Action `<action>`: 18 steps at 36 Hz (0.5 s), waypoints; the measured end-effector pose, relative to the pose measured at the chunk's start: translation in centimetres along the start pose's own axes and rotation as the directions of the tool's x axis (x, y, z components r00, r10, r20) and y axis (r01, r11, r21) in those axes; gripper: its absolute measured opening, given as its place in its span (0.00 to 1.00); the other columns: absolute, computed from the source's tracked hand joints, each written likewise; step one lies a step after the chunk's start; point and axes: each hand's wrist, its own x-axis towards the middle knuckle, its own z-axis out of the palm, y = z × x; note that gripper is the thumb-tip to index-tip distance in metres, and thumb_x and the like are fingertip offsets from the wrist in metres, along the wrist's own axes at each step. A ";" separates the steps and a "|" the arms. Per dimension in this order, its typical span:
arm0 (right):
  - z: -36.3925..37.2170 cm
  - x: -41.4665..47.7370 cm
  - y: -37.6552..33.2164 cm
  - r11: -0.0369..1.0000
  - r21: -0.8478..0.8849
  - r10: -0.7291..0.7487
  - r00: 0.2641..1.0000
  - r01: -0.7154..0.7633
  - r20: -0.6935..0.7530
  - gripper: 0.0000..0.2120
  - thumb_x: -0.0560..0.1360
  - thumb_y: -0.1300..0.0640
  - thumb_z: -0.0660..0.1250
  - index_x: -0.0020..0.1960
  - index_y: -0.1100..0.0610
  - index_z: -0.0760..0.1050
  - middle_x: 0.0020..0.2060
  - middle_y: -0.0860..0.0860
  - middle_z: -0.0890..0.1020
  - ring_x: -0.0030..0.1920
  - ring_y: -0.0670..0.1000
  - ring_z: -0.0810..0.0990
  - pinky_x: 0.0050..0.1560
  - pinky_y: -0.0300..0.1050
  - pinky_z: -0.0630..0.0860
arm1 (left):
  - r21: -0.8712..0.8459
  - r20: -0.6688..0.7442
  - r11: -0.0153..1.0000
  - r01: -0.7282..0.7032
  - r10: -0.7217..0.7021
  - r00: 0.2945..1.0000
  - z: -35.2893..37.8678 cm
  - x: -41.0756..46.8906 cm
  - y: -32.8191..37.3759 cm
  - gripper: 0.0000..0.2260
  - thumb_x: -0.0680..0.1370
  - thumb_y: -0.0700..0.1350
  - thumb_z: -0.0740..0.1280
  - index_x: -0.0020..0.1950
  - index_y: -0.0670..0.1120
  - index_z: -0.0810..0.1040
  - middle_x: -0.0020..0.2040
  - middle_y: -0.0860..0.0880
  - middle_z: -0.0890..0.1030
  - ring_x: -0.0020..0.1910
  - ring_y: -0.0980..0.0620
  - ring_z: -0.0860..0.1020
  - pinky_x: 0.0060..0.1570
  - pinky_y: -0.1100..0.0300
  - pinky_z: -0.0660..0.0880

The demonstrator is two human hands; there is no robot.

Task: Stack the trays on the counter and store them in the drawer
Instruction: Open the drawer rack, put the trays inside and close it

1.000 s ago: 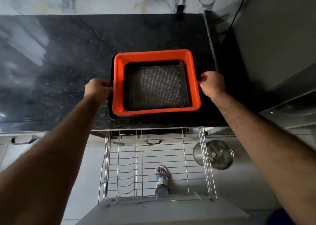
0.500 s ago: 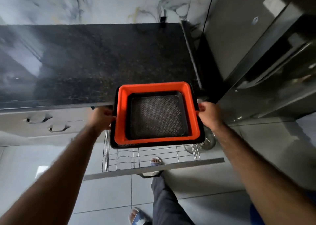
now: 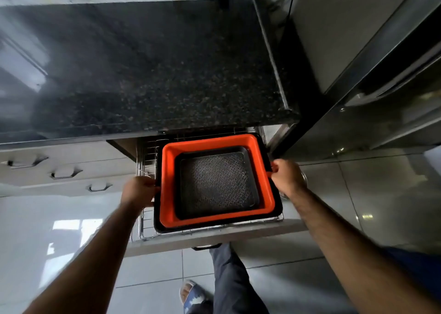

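Observation:
Three nested trays form one stack: a small black patterned tray (image 3: 218, 182) inside an orange tray (image 3: 168, 185), inside a larger black tray (image 3: 158, 220). The stack sits low in the pulled-out wire drawer (image 3: 141, 228) under the counter. My left hand (image 3: 138, 191) grips the stack's left edge. My right hand (image 3: 286, 176) grips its right edge at the orange handle. Whether the stack rests on the wire rack cannot be told.
The black granite counter (image 3: 148, 65) lies above the drawer. A dark steel fridge (image 3: 372, 75) stands close on the right. Closed drawers with handles (image 3: 65, 173) are to the left. My leg and sandalled foot (image 3: 195, 294) are on the tiled floor below.
I have carried the tray stack off the counter, out over the drawer, then down and back into the wire drawer. Both hands kept their hold throughout.

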 end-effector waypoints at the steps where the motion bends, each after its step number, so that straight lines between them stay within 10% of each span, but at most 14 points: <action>1: 0.6 1.1 0.1 1.000 -0.005 0.011 1.000 -0.011 0.000 0.09 0.73 0.57 0.73 0.53 0.56 0.82 0.44 0.53 0.87 0.45 0.55 0.85 0.47 0.48 0.82 | 0.003 -0.001 1.000 0.010 -0.010 1.000 0.5 1.1 -0.1 0.08 0.68 0.33 0.74 0.39 0.47 0.84 0.36 0.42 0.84 0.36 0.42 0.84 0.37 0.39 0.82; 10: 6.4 10.5 2.3 0.985 -0.001 0.169 0.977 -0.171 0.130 0.10 0.74 0.60 0.68 0.54 0.59 0.82 0.49 0.59 0.87 0.51 0.60 0.85 0.54 0.54 0.82 | 0.256 -0.046 0.966 0.046 -0.035 0.998 5.6 8.5 0.4 0.09 0.71 0.41 0.72 0.50 0.45 0.85 0.48 0.43 0.86 0.47 0.43 0.84 0.47 0.52 0.82; 18: 8.9 13.2 1.2 0.930 0.047 0.360 0.928 -0.365 0.091 0.31 0.79 0.32 0.51 0.30 0.54 0.64 0.31 0.56 0.74 0.37 0.55 0.75 0.41 0.46 0.70 | 0.429 -0.071 0.896 0.111 -0.089 0.993 8.6 11.7 1.0 0.05 0.71 0.43 0.70 0.41 0.44 0.85 0.36 0.43 0.85 0.39 0.42 0.83 0.42 0.51 0.82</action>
